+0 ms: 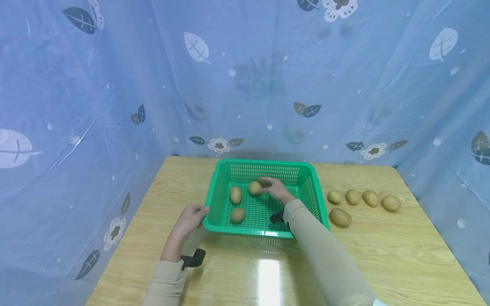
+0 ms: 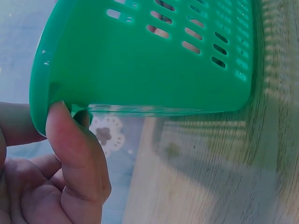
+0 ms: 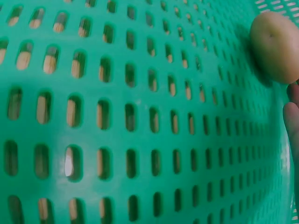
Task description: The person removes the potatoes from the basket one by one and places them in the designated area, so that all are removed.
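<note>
A green plastic basket (image 1: 268, 233) stands on the wooden table, with three potatoes inside. My left hand (image 1: 190, 219) pinches its near left corner, and the left wrist view shows the fingers (image 2: 70, 144) at the rim. My right hand (image 1: 276, 189) reaches down into the basket, its fingertips right at the right side of the potato (image 1: 254, 188) near the middle. In the right wrist view this potato (image 3: 276, 46) sits on the slotted floor beside the fingers (image 3: 292, 121). Two other potatoes, one farther back (image 1: 235, 195) and one nearer (image 1: 237, 215), lie on the basket's left side.
Right of the basket, several potatoes form a row on the table (image 1: 402, 238), including one at its left end (image 1: 334, 196). A larger potato (image 1: 340, 217) lies in front of the row. Blue patterned curtains (image 1: 245, 85) surround the table's back and sides.
</note>
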A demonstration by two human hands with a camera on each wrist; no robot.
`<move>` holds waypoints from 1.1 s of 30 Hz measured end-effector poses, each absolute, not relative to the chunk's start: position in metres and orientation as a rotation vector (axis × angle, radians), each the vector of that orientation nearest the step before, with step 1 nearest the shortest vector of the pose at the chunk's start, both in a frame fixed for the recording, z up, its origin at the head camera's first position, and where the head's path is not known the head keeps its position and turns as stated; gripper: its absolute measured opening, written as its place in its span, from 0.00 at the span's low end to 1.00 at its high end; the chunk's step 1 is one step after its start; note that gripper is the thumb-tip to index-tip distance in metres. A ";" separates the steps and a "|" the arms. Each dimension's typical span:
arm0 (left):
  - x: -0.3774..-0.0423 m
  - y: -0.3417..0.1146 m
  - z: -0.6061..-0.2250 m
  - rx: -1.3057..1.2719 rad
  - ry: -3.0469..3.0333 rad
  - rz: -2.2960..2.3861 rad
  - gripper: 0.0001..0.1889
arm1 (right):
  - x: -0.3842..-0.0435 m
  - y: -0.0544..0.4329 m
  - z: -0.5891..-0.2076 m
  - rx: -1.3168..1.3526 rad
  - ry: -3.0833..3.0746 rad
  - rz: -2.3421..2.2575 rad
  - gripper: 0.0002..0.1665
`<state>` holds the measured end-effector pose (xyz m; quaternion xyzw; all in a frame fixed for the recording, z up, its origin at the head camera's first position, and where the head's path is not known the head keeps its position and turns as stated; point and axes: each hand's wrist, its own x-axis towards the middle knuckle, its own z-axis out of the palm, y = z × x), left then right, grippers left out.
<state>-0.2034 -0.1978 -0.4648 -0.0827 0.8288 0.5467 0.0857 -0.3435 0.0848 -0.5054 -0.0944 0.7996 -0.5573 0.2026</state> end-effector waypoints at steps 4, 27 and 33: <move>-0.204 -0.198 -0.465 -0.242 2.470 1.631 0.16 | -0.348 0.083 -0.511 -0.260 2.226 -1.539 0.36; -0.201 -0.195 -0.465 -0.269 2.453 1.664 0.16 | -0.350 0.072 -0.519 -0.318 2.233 -1.481 0.39; -0.201 -0.195 -0.464 -0.269 2.459 1.661 0.15 | -0.351 0.072 -0.518 -0.322 2.234 -1.489 0.38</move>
